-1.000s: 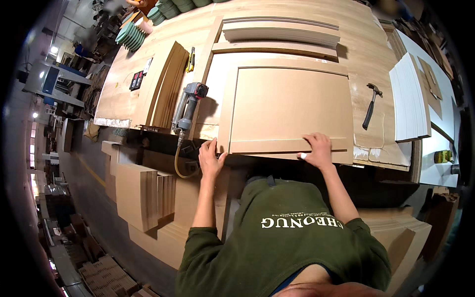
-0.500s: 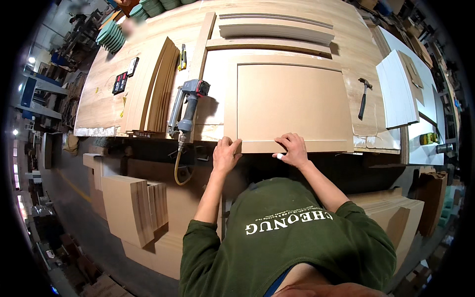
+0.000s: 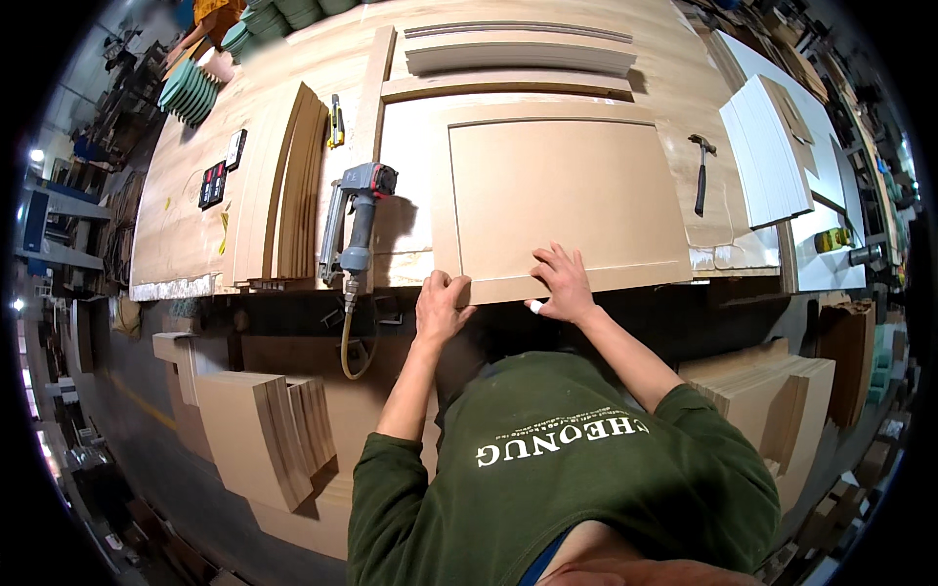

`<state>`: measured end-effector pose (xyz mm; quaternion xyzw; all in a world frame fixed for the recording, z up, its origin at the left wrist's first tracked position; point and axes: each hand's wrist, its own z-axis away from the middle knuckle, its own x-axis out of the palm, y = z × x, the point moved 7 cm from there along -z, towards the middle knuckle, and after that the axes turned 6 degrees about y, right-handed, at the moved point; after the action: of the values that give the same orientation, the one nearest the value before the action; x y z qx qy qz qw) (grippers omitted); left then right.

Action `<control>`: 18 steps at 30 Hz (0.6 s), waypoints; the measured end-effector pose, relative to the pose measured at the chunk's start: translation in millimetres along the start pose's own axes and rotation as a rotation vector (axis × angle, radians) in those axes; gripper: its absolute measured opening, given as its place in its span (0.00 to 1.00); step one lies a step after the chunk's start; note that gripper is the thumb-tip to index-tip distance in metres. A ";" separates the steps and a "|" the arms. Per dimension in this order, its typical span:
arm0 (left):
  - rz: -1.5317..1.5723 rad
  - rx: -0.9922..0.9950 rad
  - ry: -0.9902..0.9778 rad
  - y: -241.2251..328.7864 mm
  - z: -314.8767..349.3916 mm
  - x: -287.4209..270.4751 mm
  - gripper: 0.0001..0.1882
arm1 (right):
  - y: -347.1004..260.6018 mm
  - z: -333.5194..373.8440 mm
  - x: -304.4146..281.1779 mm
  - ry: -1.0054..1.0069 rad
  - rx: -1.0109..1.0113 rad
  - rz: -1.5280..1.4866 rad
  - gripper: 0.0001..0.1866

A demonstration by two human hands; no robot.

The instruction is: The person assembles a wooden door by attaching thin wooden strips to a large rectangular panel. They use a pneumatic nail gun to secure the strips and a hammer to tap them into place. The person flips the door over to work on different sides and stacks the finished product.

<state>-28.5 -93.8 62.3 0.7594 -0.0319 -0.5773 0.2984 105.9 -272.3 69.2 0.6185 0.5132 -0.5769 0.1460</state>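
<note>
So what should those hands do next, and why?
Maybe nudge the framed panel straighter: its near left corner seems to poke farther past the edge of the table than its right one. The left hand is at that corner; the right hand spreads over the near edge.

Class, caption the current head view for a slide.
Left hand and right hand touch a framed panel, air tool at left.
</note>
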 end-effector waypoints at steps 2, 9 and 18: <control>0.001 0.004 -0.002 0.1 -0.6 1.6 0.28 | -3.4 -2.3 10.3 -0.015 -0.007 -0.032 0.26; -0.005 0.008 -0.021 0.3 -1.7 3.6 0.27 | 1.7 -0.3 16.9 -0.014 -0.010 -0.104 0.24; 0.009 0.009 -0.031 2.5 -4.8 3.0 0.27 | 0.7 -4.4 14.4 -0.038 -0.020 -0.096 0.24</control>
<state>-22.4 -95.0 61.7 0.7516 -0.0426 -0.5873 0.2973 106.2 -262.5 57.8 0.5806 0.5450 -0.5899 0.1340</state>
